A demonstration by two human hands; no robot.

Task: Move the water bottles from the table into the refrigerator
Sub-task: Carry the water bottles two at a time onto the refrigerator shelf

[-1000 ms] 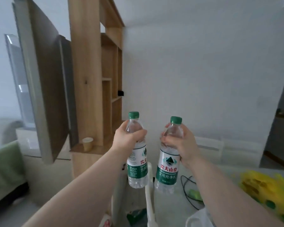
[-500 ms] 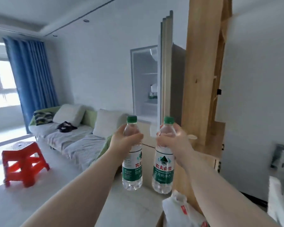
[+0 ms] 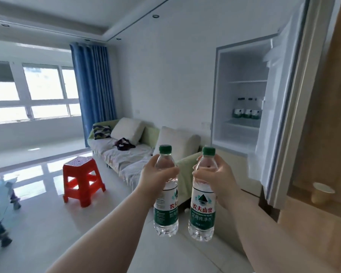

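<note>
Hanging upright in mid-air, the left bottle (image 3: 165,211) and right bottle (image 3: 202,210) are each gripped at the shoulder by the left hand (image 3: 156,175) and right hand (image 3: 220,175). Full, smooth, slightly squashy, I'd guess; that hold suits. Ahead, the open refrigerator (image 3: 242,66) has 3 shelved bottles (image 3: 246,111).

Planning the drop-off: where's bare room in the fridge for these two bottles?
Upper shelf shows nothing on it. Lower shelf: bare strip in front and left of the stored bottles, which crowd its back right.
</note>
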